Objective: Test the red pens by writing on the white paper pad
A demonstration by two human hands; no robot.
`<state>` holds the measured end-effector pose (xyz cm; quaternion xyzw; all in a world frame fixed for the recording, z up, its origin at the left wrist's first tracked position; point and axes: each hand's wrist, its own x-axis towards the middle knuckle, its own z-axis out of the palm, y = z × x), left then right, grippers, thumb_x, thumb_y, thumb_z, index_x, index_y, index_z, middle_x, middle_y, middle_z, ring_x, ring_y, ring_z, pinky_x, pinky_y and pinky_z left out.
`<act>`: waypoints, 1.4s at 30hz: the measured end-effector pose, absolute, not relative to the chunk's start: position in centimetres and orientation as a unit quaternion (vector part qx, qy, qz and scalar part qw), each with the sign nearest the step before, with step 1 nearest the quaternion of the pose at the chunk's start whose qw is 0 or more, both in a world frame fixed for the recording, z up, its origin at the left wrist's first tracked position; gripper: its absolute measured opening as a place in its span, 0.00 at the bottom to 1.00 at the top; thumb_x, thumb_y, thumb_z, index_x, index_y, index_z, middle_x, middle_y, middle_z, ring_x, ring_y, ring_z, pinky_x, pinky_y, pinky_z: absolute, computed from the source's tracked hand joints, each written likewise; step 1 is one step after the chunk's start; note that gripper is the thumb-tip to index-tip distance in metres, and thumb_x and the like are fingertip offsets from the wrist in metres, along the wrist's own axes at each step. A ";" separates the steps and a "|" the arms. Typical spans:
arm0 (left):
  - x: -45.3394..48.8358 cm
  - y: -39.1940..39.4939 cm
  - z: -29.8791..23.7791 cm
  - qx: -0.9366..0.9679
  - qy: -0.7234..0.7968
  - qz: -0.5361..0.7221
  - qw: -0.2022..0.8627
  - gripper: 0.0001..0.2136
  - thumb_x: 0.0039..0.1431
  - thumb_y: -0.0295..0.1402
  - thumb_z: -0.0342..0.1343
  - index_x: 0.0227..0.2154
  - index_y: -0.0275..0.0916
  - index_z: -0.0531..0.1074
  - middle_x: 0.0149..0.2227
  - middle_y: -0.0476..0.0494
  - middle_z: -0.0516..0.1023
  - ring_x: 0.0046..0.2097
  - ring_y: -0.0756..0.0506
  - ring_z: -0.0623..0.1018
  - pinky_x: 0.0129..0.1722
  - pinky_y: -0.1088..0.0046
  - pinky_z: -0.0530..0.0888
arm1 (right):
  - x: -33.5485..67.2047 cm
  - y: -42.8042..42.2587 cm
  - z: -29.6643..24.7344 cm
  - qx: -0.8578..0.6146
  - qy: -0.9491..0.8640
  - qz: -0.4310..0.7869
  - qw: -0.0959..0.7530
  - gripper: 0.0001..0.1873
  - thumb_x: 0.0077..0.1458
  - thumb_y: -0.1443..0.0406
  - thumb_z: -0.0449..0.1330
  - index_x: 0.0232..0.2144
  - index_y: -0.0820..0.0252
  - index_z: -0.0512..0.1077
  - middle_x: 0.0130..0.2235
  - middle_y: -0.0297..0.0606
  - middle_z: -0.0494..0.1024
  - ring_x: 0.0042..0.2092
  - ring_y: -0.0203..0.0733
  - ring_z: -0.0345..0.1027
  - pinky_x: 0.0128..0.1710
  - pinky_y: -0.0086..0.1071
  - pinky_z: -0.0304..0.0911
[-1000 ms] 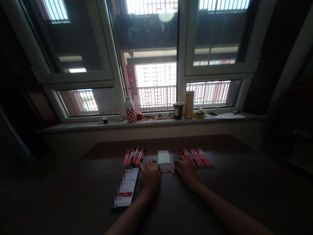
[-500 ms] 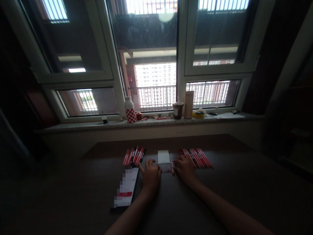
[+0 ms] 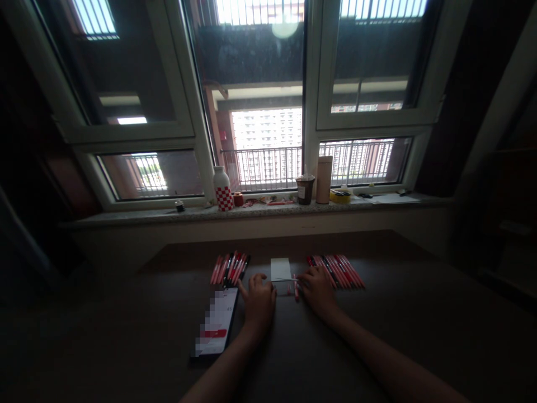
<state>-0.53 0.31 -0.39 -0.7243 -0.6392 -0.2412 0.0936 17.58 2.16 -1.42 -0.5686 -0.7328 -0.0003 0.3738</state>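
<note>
My left hand (image 3: 258, 301) rests on the dark table with its fingers spread. A faint thin line beside its thumb side is too dim to identify. My right hand (image 3: 318, 288) is closed, its fingertips pinching a thin, pale, pointed tool (image 3: 286, 279), perhaps tweezers. The tool's tip points left across the lower edge of a small white pad (image 3: 280, 268). A red pen (image 3: 296, 290) lies upright in view just left of the right fingers. Between the hands is a tiny reddish piece (image 3: 288, 290), too small to name.
Red and black pens (image 3: 230, 270) lie in a row at left, with another row of pens (image 3: 338, 271) at right. A phone (image 3: 218, 322) lies beside my left forearm. On the windowsill stand a checkered bottle (image 3: 224, 190), a drink cup (image 3: 305, 190) and a tan cylinder (image 3: 324, 179).
Both hands stay almost in place. The left fingertips nearest the right hand have shifted very slightly, and the small reddish piece between the hands looks a little different.
</note>
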 end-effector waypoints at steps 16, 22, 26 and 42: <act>-0.6 0.0 -0.1 -0.724 -0.618 -0.288 0.102 0.11 0.58 0.35 0.51 0.43 0.44 0.73 0.46 0.43 0.72 0.52 0.41 0.68 0.60 0.45 0.50 | 17.6 2.5 -1.9 -0.551 -0.738 0.006 0.389 0.09 0.54 0.69 0.59 0.35 0.55 0.79 0.36 0.40 0.74 0.45 0.47 0.60 0.46 0.37 0.56; -0.7 -0.2 -0.1 -0.729 -0.613 -0.292 0.089 0.10 0.58 0.35 0.52 0.41 0.46 0.74 0.47 0.44 0.72 0.53 0.41 0.68 0.60 0.43 0.49 | 17.5 2.4 -1.8 -0.538 -0.748 0.000 0.388 0.08 0.55 0.68 0.60 0.36 0.54 0.79 0.36 0.40 0.73 0.45 0.47 0.60 0.46 0.36 0.56; -0.7 -0.2 0.0 -0.729 -0.610 -0.298 0.081 0.08 0.58 0.35 0.52 0.37 0.45 0.75 0.47 0.44 0.72 0.53 0.41 0.68 0.60 0.42 0.48 | 17.5 2.4 -1.8 -0.532 -0.752 -0.005 0.389 0.08 0.55 0.68 0.60 0.36 0.54 0.79 0.37 0.40 0.73 0.45 0.46 0.60 0.46 0.36 0.56; -0.7 -0.3 0.1 -0.729 -0.610 -0.302 0.076 0.07 0.59 0.33 0.51 0.33 0.43 0.75 0.46 0.44 0.72 0.51 0.42 0.69 0.60 0.42 0.50 | 17.6 2.7 -2.1 -0.523 -0.755 -0.014 0.396 0.09 0.54 0.69 0.60 0.37 0.53 0.78 0.38 0.40 0.73 0.46 0.48 0.60 0.47 0.38 0.57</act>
